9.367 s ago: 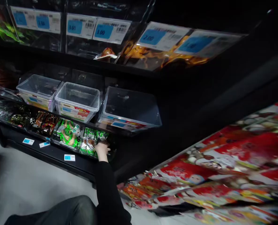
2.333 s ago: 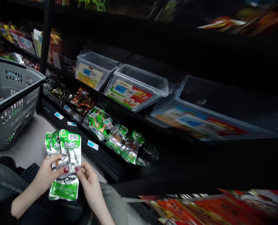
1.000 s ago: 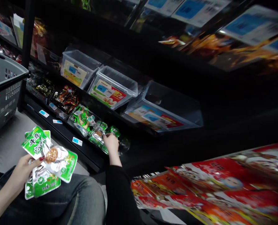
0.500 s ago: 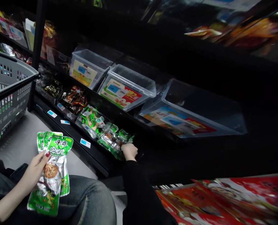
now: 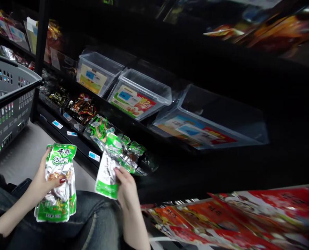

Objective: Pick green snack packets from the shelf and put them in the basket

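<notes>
My left hand [image 5: 46, 182] is closed round a small stack of green and silver snack pouches [image 5: 59, 205], its thumb pressed across the front one above my knees. To the right, my right hand [image 5: 125, 184] pinches a single green and silver snack pouch [image 5: 106, 177] by its right edge, with a mostly plain silver side showing. The two hands are apart. Behind the single pouch, more pouches of the same kind [image 5: 135, 151] lie in a bin on the bottom shelf, partly covered by it. Green-wrapped snacks [image 5: 99, 126] fill the bin to their left.
A grey shopping basket [image 5: 13, 114] stands on the floor at left. Clear plastic bins [image 5: 144, 86] line the shelf above. Red and orange packets [image 5: 222, 215] lie at lower right. A black shelf post [image 5: 41, 52] rises beside the basket.
My right hand has come back from the bottom-shelf bin towards my lap, bringing one pouch with it. My left hand still holds its stack, whose pouches now sit closer together.
</notes>
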{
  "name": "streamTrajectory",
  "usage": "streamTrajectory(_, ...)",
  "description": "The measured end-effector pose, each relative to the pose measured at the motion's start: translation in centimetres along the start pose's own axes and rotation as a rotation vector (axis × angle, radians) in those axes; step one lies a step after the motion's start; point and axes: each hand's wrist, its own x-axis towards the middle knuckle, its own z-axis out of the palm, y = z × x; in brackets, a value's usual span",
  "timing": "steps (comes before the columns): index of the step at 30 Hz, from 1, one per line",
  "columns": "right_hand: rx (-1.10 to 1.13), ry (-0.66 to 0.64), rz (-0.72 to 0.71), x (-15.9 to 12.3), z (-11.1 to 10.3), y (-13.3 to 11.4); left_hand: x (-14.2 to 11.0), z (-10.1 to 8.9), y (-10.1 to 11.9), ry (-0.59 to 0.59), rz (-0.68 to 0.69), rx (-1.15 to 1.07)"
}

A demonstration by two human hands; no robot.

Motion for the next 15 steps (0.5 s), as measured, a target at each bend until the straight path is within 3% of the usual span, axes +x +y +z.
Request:
streamTrajectory(3,0.268,-0.308,0.213,-2.6,4.4,-1.0,0.2,-0.3,0.0,-0.005,0.068,0.19)
streamTrajectory(5,0.34,-0.419,0.219,-4.0,6.7,-1.4,0.4,-0.5,-0.1,-0.039,0.042,0.28)
streamTrajectory(7,0.3,-0.452,0.149,-5.2,8.1,-1.1,0.4,-0.6,-0.4,0.004,0.021,0.292)
streamTrajectory(10,0.147,-0.452,0.052,-6.3,8.6,0.1,0.3,-0.3,-0.7,0.097,0.051,0.284)
streamTrajectory(15,0.036,-0.488,0.022,-6.7,8.2,1.4,-0.2,0.6,-0.3,0.034,0.051,0.412)
